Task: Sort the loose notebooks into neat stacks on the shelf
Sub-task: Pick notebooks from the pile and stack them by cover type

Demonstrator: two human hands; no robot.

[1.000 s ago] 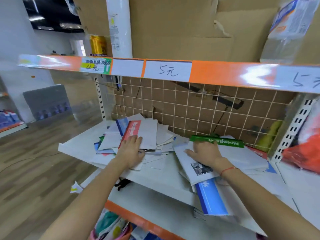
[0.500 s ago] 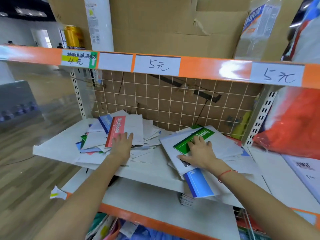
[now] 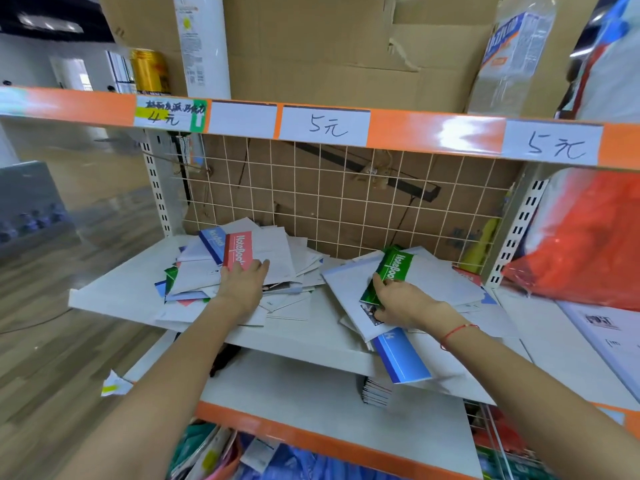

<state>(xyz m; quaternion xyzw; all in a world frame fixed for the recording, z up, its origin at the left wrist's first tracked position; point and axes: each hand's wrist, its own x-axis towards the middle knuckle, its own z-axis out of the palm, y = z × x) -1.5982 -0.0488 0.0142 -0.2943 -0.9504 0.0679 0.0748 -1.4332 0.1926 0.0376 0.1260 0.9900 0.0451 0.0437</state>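
Two messy piles of thin notebooks lie on the white shelf [image 3: 114, 299]. My left hand [image 3: 244, 284] rests flat on the left pile [image 3: 277, 261], its fingertips on a white notebook with a red spine [image 3: 238, 250]. My right hand [image 3: 398, 301] lies on the right pile [image 3: 440, 282] and pinches the lower end of a green-spined notebook [image 3: 394, 268], which sits tilted on a white one. A blue-spined notebook [image 3: 401, 358] sticks out over the shelf's front edge below that hand.
A wire grid [image 3: 332, 202] backs the shelf. The orange-edged shelf above [image 3: 433, 133] carries price labels and cardboard boxes. A small notebook stack [image 3: 375, 393] lies on the lower shelf. A red-orange bag [image 3: 581, 244] fills the right bay.
The green-spined notebook has swung from lying across the back of the right pile to a steep tilt under my right hand. My left hand stays on the left pile.
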